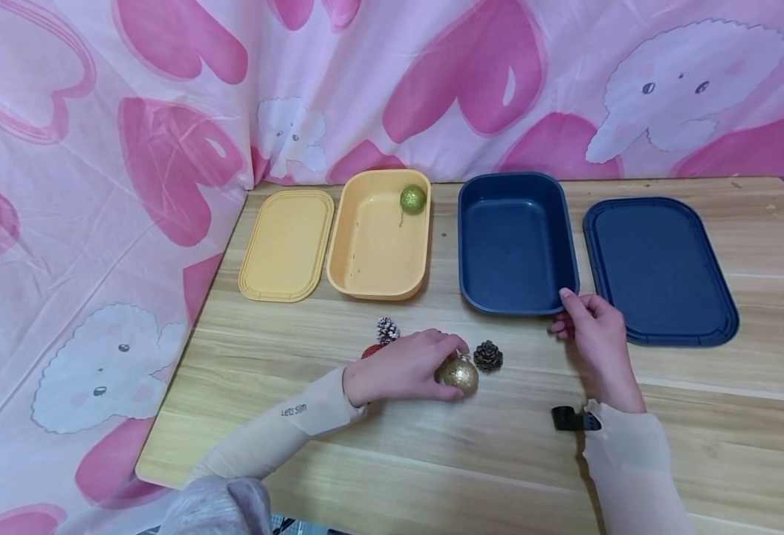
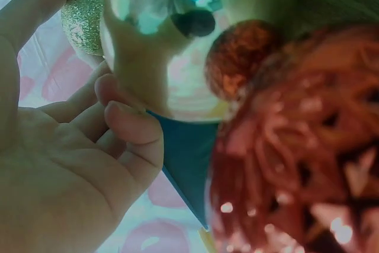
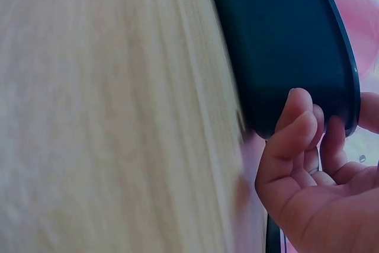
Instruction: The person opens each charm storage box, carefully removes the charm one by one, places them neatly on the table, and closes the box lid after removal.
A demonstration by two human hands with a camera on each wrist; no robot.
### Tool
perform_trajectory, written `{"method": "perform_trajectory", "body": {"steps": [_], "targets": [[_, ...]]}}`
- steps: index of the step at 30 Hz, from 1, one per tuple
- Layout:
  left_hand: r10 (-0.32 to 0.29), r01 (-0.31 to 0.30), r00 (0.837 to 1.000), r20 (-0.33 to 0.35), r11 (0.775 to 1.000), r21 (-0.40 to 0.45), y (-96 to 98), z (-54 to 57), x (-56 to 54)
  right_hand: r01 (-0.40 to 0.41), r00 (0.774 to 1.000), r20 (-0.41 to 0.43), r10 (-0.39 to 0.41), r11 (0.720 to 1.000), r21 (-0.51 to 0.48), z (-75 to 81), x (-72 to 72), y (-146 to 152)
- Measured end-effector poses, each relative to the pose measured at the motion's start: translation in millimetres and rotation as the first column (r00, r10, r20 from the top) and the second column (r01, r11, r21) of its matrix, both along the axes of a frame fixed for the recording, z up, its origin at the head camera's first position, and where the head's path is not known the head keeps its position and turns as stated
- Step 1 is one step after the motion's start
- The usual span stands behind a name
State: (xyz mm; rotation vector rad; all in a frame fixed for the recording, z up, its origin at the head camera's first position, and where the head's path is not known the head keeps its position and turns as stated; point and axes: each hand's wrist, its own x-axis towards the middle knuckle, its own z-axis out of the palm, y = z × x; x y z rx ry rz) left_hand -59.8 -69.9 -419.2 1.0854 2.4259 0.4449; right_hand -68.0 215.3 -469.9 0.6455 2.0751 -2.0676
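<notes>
My left hand (image 1: pixel 408 368) curves its thumb and fingers around a gold glitter Christmas ball (image 1: pixel 460 376) on the table. Right beside the ball is a brown pine cone (image 1: pixel 488 357). In the left wrist view a shiny pale-gold ball (image 2: pixel 166 57) and a red patterned ball (image 2: pixel 290 164) lie close to the palm; from the head they are mostly hidden under this hand. A white-tipped pine cone (image 1: pixel 388 331) lies just beyond the wrist. My right hand (image 1: pixel 595 327) pinches the near right corner of the dark blue box (image 1: pixel 515 245), thumb on the rim, fingers outside.
The yellow box (image 1: pixel 378 260) holds a green glitter ball (image 1: pixel 412 199) in its far right corner. To its left lies a yellow lid (image 1: pixel 287 245); right of the blue box is a blue lid (image 1: pixel 662 267). A pink patterned curtain (image 1: pixel 338 89) hangs behind the table.
</notes>
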Motion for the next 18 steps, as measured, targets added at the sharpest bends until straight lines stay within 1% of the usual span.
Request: {"method": "perform_trajectory", "body": {"steps": [9, 18], "targets": [[-0.021, 0.021, 1.0, -0.008, 1.0, -0.004, 0.0, -2.1, 0.2, -0.006, 1.0, 0.009, 0.006, 1.0, 0.014, -1.3, -0.6, 0.6], [-0.014, 0.014, 1.0, -0.009, 1.0, -0.018, 0.3, -6.3, 0.9, -0.001, 1.0, -0.006, 0.001, 1.0, -0.003, -0.8, -0.4, 0.2]]}}
